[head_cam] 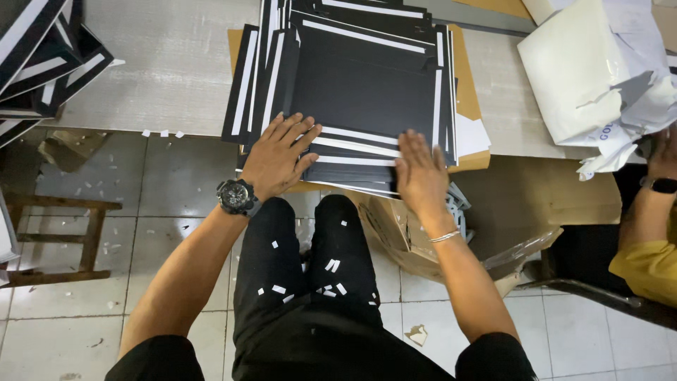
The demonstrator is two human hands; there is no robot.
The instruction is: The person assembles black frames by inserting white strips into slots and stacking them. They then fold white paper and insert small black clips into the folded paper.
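Observation:
A stack of flat black cardboard sheets with white strips (367, 92) lies on a pale table (176, 63), jutting over its near edge. My left hand (278, 155), with a black watch on the wrist, rests flat with fingers spread on the stack's near left corner. Over on the near right part, my right hand (419, 173), wearing a thin bracelet, presses flat on the same sheets. Neither hand grips anything. Brown cardboard (465, 92) lies under the stack.
More black-and-white sheets (42, 63) lie at the far left. White bags (599, 70) sit at the right of the table. Another person's arm with a yellow sleeve (652, 240) is at the right edge. A brown box (522, 212) and a wooden stool (56, 240) stand on the tiled floor.

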